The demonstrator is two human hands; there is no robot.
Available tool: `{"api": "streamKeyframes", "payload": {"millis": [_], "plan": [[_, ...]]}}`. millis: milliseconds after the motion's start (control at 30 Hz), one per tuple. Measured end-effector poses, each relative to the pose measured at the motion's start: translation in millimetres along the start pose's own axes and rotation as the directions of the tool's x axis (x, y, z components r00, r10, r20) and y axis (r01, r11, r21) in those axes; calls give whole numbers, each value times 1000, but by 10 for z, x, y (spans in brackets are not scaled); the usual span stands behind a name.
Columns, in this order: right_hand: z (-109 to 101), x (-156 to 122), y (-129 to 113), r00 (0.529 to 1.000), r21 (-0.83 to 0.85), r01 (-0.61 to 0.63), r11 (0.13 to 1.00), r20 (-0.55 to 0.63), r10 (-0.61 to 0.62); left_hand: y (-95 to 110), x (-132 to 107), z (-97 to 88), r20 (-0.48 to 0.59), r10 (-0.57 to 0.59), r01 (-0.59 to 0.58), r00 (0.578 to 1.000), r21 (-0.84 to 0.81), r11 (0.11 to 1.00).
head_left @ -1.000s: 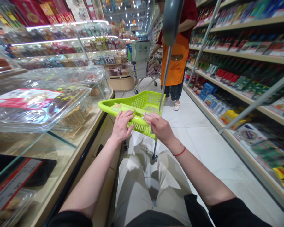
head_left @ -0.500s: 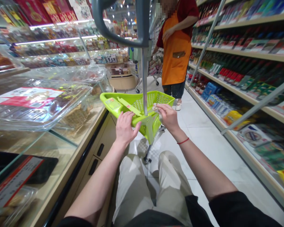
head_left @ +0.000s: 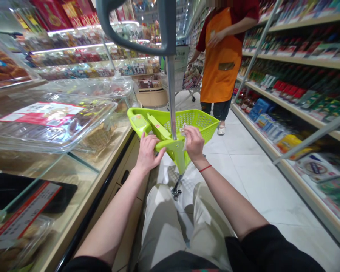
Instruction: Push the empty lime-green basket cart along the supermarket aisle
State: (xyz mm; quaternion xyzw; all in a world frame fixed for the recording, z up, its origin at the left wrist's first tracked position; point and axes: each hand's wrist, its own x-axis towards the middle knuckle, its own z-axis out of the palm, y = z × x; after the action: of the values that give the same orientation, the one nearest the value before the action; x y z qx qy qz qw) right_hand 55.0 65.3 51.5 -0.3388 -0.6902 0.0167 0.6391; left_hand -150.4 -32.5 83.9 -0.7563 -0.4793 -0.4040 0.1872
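Observation:
A lime-green plastic shopping basket rides on a wheeled stand in front of me, with a steel pole rising through it to a dark grey loop handle. My left hand grips the basket's near rim. My right hand, with a red string at the wrist, pinches a small white piece of paper or tissue just above the rim. A flat green strip and a small label lie inside the basket.
On the left runs a glass counter holding lidded plastic trays of baked goods. Packed shelves line the right side. Ahead stands a person in an orange apron beside a loaded shopping cart. The floor is white tile.
The pole has swung from tilted to nearly upright, and the basket has turned. My right hand has moved left, still pinching the white piece. The aproned person appears closer.

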Motion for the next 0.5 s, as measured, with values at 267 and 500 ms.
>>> {"api": "streamKeyframes", "payload": {"millis": [267,500], "plan": [[31,-50,645,911,-94,-128,987,382,155,-263,-33,-70,-18,49,-49,999,12,999],[53,-268,564,931,-16,-33,999,362,36,-628,-67,-232,28,-33,32,999,28,999]]}}
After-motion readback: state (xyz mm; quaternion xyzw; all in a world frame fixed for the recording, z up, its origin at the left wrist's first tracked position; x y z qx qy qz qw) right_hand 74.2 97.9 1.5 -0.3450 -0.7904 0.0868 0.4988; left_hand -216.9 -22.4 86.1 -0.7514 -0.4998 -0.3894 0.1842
